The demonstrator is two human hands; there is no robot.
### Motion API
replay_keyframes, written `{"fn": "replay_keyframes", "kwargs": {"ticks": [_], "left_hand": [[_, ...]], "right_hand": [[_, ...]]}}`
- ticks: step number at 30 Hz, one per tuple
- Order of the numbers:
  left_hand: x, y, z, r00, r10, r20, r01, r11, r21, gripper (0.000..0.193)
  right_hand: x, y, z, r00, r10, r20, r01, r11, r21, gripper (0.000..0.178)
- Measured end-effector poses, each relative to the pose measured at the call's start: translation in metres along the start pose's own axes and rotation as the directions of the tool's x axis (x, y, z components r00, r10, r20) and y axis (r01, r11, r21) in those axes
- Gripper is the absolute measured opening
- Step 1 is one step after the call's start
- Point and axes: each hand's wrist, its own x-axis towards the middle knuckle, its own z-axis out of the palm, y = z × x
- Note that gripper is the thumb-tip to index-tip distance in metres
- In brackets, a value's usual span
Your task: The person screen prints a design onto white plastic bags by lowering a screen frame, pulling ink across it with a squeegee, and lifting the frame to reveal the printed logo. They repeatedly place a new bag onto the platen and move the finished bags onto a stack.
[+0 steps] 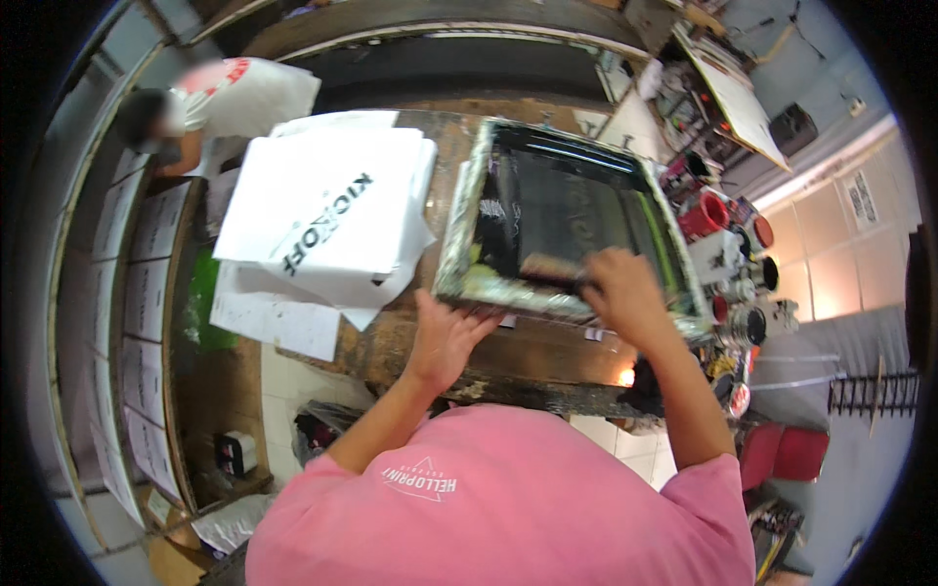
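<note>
A screen printing frame point(459, 230) lies on the worktable, its dark mesh smeared with black ink and edged with green and yellow. My right hand point(623, 293) is closed around a squeegee point(552, 271) with a wooden handle, low on the mesh near the frame's front edge. Against the frame's near left corner rests my left hand point(447, 337), fingers stretched out and thumb apart. Left of the frame sits an uneven stack of white sheets point(322, 195), the top one printed in black. The squeegee's blade edge is hidden.
Ink tubs and cans point(705, 217) line the table's right side. At the far left, a person point(244, 98) leans over racks holding white sheets point(151, 293). A red chair point(782, 451) stands at the lower right. Behind the table runs a dark surface point(469, 73).
</note>
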Motion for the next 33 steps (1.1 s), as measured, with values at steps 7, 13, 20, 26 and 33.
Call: {"fn": "replay_keyframes", "kwargs": {"ticks": [7, 13, 20, 26, 33], "left_hand": [[-0.009, -0.069, -0.074, 0.822, -0.306, -0.481, 0.332, 0.943, -0.033, 0.105], [0.004, -0.100, -0.098, 0.717, -0.328, -0.616, 0.390, 0.920, -0.037, 0.116], [0.004, -0.114, -0.105, 0.660, -0.285, -0.695, 0.393, 0.920, -0.004, 0.120], [0.006, -0.111, -0.106, 0.654, -0.302, -0.694, 0.419, 0.908, 0.001, 0.120], [0.007, -0.108, -0.108, 0.711, -0.305, -0.633, 0.425, 0.904, 0.042, 0.117]], "right_hand": [[0.051, 0.078, 0.127, 0.976, -0.048, -0.211, 0.086, 0.981, 0.174, 0.035], [0.193, 0.171, 0.180, 0.960, -0.086, -0.267, 0.069, 0.995, -0.071, 0.030], [0.238, 0.181, 0.219, 0.964, 0.003, -0.267, -0.006, 1.000, -0.012, 0.034], [0.144, 0.130, 0.233, 0.968, -0.033, -0.250, 0.037, 0.999, 0.012, 0.046], [0.007, 0.038, 0.231, 0.989, 0.017, -0.146, -0.003, 0.995, 0.098, 0.057]]}}
